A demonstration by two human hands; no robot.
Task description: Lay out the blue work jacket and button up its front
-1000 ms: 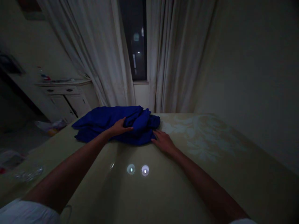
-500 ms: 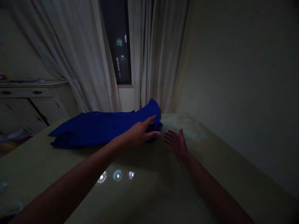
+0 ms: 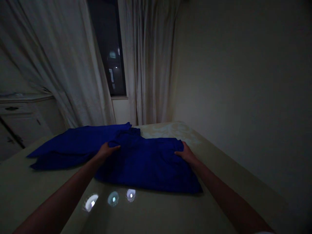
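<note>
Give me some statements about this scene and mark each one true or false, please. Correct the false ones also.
1. The left hand rests on the blue cloth. True.
2. The right hand is lifted well above the cloth. False: it is at the cloth's right edge, touching it.
3. The cloth is bunched into a ball. False: it lies spread out on the table.
4. The window shows daylight. False: it is dark outside, with a few small lights.
5. Pale curtains hang on both sides of the window. True.

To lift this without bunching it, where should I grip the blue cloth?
Probably pinch the blue cloth at its near right corner, coming from the near side with your hand low: that corner lies flat and free, while the far edge sits under your right hand.
</note>
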